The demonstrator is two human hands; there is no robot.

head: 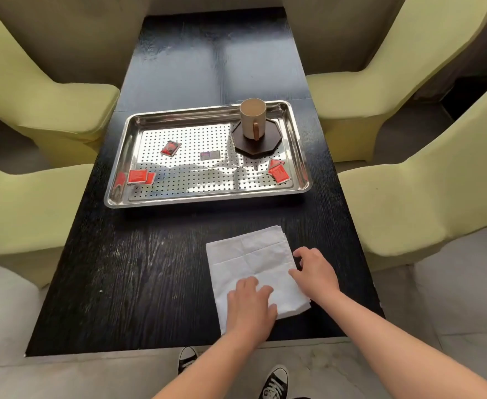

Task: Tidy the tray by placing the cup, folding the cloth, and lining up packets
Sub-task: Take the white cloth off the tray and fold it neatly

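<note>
A black wood-grain table [138, 283] carries a stainless tray [207, 198] with a perforated floor, set across its middle. In the tray's far right corner a beige cup [252, 118] stands upright on a dark octagonal coaster [256, 142], its handle turned toward the near edge.

Packets lie scattered on the tray floor:
- a red and black packet [170, 148], left of centre;
- a grey packet [210, 155], near centre;
- two overlapping red packets [140, 177] at the near left corner;
- a second overlapping red pair [278, 171], by the look of it, at the near right corner; the overlap hides their outlines.

The white cloth [250, 257] lies on the table between the tray and the near edge, right of centre, folded into a rough rectangle with visible creases.

The left hand [250, 308] rests palm down on the cloth's near portion, fingers together and flat. The right hand [315, 272] is at the cloth's right edge, fingers curled and slightly apart, tips touching the edge; whether they pinch it cannot be told.

Yellow-green chairs [409, 180] flank the table on both sides.
</note>
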